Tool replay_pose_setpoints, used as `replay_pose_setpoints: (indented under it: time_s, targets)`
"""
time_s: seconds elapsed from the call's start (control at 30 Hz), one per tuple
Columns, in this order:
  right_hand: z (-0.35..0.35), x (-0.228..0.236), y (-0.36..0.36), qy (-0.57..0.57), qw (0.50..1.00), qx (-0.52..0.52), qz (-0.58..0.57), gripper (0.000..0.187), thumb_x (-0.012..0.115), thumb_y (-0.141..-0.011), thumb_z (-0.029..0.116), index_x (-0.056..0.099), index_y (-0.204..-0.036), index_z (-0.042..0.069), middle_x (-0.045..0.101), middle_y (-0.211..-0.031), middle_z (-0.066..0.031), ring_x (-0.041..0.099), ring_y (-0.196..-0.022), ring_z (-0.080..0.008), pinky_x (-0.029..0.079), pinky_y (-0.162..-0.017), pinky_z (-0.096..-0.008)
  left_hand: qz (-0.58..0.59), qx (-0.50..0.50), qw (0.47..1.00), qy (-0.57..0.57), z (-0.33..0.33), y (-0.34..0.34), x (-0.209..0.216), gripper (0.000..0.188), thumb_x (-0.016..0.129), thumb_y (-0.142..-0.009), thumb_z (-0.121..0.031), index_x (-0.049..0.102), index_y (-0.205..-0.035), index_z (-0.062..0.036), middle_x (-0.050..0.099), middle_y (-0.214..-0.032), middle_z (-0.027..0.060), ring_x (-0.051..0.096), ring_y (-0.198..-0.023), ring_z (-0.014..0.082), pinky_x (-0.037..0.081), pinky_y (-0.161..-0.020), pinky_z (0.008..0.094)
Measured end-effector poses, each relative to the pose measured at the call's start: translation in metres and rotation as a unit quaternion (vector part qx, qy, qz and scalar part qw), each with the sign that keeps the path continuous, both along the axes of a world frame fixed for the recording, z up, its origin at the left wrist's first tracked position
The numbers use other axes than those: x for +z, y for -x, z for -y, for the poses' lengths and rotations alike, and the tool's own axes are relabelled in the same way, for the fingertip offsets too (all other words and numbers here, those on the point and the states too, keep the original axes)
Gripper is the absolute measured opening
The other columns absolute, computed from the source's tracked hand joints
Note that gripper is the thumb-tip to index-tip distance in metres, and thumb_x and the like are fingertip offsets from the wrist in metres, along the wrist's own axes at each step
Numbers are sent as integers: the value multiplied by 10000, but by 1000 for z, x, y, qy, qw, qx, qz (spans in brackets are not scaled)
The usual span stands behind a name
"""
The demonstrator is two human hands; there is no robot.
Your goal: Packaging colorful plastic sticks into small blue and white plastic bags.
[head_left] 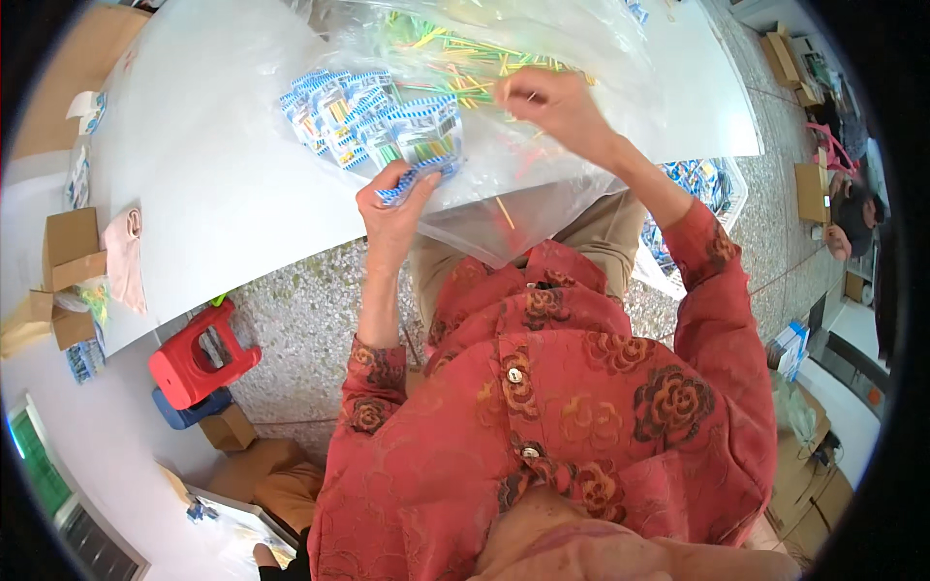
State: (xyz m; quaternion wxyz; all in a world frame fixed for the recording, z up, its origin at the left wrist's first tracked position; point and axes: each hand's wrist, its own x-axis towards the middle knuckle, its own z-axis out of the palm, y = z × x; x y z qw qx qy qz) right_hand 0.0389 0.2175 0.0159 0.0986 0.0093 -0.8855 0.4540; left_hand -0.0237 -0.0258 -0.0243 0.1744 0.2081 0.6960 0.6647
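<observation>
My left hand (389, 208) is closed on a small packet (424, 133) with blue-and-white striped edges, holding it at the table's near edge. Green strips show through the packet's front. Just beyond it, several similar packets (334, 111) lie overlapped on the white table. My right hand (560, 108) is raised at the near side of a heap of thin yellow, green and orange sticks (460, 58) on clear plastic sheeting. Its thumb and fingers are curled together; what they hold, if anything, cannot be made out.
The plastic sheeting (475, 228) hangs over the white table's (223, 194) edge to my lap, a yellow stick on it. A white basket (731, 194) of packets stands right. A red stool (199, 358), pink cloth (124, 257) and cardboard box (73, 242) are left. Other people show at lower left and far right.
</observation>
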Motion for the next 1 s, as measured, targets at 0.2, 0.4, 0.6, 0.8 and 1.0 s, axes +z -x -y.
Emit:
replay_pose_setpoints:
  time_s: [0.2, 0.4, 0.6, 0.8, 1.0]
  targets:
    - [10, 54, 4, 286, 956, -9, -67, 60, 581, -845, 73, 623, -827, 33, 610, -841, -3, 529, -781, -49, 427, -720, -213, -147, -33, 989, 11, -13, -6, 13, 102, 664, -696, 53, 631, -785, 18, 599, -725, 44, 530, -659, 107, 421, -607, 236]
    - [24, 59, 3, 303, 952, 37, -33, 65, 589, -842, 79, 627, -840, 27, 616, -859, -6, 546, -809, -65, 432, -734, -212, -206, -42, 978, -8, -16, -8, 14, 100, 680, -696, 61, 627, -774, 27, 601, -707, 43, 524, -631, 97, 411, -607, 218]
    - [28, 51, 4, 209, 975, 49, -54, 53, 621, -816, 59, 620, -849, 18, 616, -863, -17, 565, -837, -86, 454, -755, -230, -233, -44, 971, 4, -17, -7, 15, 144, 693, -670, 64, 643, -790, 2, 602, -710, 54, 527, -619, 112, 426, -599, 232]
    - [29, 56, 3, 180, 982, 33, -46, 36, 632, -798, 43, 607, -810, 21, 615, -892, -39, 572, -848, -99, 461, -752, -241, -244, -39, 968, 43, -12, -7, 19, 269, 617, -593, 90, 656, -833, -26, 643, -811, 115, 618, -730, 213, 475, -645, 278]
    - [24, 54, 4, 141, 985, 91, -35, 73, 620, -795, 29, 604, -865, 19, 607, -982, -58, 573, -850, -109, 457, -747, -239, -257, -31, 966, 22, -13, -5, 13, 263, 616, -605, 91, 659, -835, -30, 649, -834, 123, 631, -769, 224, 485, -672, 288]
